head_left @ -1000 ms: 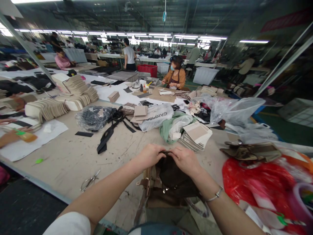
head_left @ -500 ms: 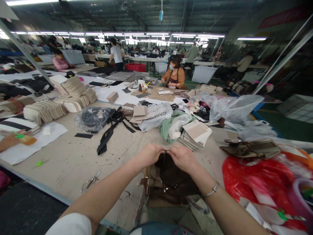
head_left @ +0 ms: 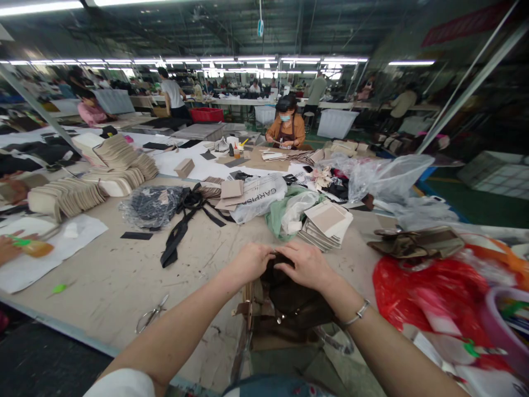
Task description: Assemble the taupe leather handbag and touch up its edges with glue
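Observation:
A dark brown bag (head_left: 293,303) with a tan strap and metal fittings lies at the near edge of the worktable (head_left: 124,275). Both hands pinch its far top edge, fingers curled and pressed together. My left hand (head_left: 250,263) grips the edge on the left. My right hand (head_left: 308,266), with a silver bracelet on the wrist, grips it on the right, almost touching the left. What lies under the fingers is hidden.
Scissors (head_left: 152,314) lie to the left near the table edge. A black strap (head_left: 182,229), plastic bags, stacks of beige pieces (head_left: 326,223) and a red plastic bag (head_left: 430,298) surround the bag. A seated person (head_left: 286,128) works across the table; another person's hand (head_left: 8,248) shows far left.
The view has drifted slightly right and down. Both hands stay on the bag's top edge, with the fingers drawn a little closer together.

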{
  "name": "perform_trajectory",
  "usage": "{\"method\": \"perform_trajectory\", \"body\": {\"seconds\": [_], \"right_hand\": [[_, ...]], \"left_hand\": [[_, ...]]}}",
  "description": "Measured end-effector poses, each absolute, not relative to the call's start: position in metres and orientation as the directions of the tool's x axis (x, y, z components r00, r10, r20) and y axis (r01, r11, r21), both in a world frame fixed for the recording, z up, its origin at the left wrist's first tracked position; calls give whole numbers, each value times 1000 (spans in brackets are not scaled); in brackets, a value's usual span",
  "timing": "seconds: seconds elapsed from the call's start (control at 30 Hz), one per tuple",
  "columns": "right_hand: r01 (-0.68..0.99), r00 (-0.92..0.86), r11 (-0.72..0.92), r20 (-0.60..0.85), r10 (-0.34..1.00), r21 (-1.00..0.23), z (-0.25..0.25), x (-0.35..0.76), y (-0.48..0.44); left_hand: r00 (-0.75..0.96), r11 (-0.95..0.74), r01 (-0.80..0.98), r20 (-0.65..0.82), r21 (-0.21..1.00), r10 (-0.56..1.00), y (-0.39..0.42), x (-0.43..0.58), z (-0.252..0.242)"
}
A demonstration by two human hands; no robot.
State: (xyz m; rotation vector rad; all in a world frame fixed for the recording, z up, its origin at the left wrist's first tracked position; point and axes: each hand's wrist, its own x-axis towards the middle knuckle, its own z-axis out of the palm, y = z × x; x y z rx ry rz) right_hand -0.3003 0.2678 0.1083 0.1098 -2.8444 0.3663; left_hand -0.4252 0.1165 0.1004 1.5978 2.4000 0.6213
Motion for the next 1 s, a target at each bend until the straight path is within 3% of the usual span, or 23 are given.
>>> {"method": "perform_trajectory", "body": {"seconds": [0.3, 0.4, 0.5, 0.7, 0.83, 1.0], "right_hand": [[-136, -943, 982, 320, -88, -133, 101, -312, 267], [-133, -939, 977, 338, -71, -165, 99, -310, 270], [-120, -940, 979, 336, -59, -164, 99, -310, 274], [-65, -942, 987, 336, -13, -144, 96, -310, 278], [-69, -945, 989, 326, -24, -129, 101, -307, 275], [-94, -966, 992, 251, -69, -88, 102, -316, 274]], "left_hand": [[-247, 192, 786, 15, 587, 969, 114, -436, 106], [-350, 250, 710, 23, 658, 936, 113, -434, 109], [-488, 363, 726, 66, 584, 870, 115, -430, 106], [-435, 347, 848, 152, 401, 888, 122, -425, 99], [-445, 344, 846, 186, 407, 876, 120, -426, 98], [-480, 306, 805, 252, 509, 840, 118, -448, 78]]}}
